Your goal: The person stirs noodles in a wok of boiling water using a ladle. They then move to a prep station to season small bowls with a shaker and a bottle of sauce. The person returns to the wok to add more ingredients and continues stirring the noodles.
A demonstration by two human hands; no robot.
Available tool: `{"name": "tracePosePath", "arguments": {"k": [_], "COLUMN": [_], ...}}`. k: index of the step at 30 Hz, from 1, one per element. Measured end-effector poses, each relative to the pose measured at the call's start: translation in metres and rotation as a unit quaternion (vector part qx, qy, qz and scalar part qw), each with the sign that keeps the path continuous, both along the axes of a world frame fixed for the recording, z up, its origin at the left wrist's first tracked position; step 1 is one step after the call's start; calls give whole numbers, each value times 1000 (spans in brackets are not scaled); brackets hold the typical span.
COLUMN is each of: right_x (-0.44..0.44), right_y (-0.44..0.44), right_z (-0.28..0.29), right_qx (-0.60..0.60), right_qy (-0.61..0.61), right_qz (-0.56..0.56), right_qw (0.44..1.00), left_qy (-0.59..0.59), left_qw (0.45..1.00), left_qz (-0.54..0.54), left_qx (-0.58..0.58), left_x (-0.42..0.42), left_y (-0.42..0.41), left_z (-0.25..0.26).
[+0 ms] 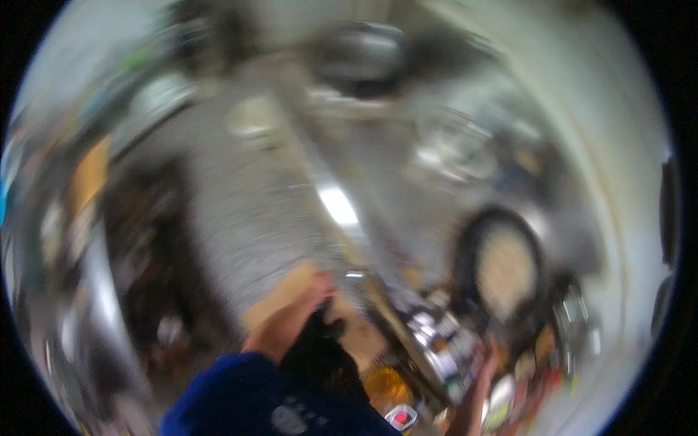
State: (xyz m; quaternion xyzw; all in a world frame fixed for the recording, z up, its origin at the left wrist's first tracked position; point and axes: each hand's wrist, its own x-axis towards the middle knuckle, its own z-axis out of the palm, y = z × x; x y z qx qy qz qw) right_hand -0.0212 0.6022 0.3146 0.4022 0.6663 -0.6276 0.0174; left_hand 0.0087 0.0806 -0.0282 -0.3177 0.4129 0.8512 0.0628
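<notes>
Strong blur covers the view. My left hand (pixel 322 286) is low in front of my dark blue shirt, over a tan flat surface that looks like cardboard (pixel 281 294); whether it holds anything cannot be told. My right hand (pixel 488 357) reaches out at the lower right, near the lower edge of a black wok or pan (pixel 463 261) with pale, whitish contents (pixel 507 272). Its fingers are smeared by motion, so a grip on the pan cannot be made out. Shiny metal containers (pixel 436 349) lie just left of the right hand.
A long metal counter edge (pixel 338 204) runs diagonally through the middle. Another dark round pan (pixel 362 54) stands at the top. Shiny, clear-looking items (pixel 452 147) lie on the counter. An orange round container (pixel 388 388) is near my body; grey floor (pixel 245 207) shows left of the counter.
</notes>
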Motion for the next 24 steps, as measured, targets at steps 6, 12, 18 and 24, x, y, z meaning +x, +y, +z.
{"name": "tracePosePath", "arguments": {"k": [6,12,18,24], "right_x": [-52,-49,42,79], "right_y": [-111,-308,-485,-668], "right_z": [-12,-52,-109,-212], "right_qx": [164,42,-45,-270], "right_qy": [120,84,-23,-110], "right_qz": [175,323,385,476], "right_qw": [963,942,922,829], "left_qy": [-158,-212,-162,-95], "left_qw": [969,825,766,604], "left_qz": [189,523,620,779], "left_qx": [-16,-19,-50,-139], "left_x": [156,403,523,679], "left_y": [-193,-398,-627,-822], "left_z": [83,155,195,141]}}
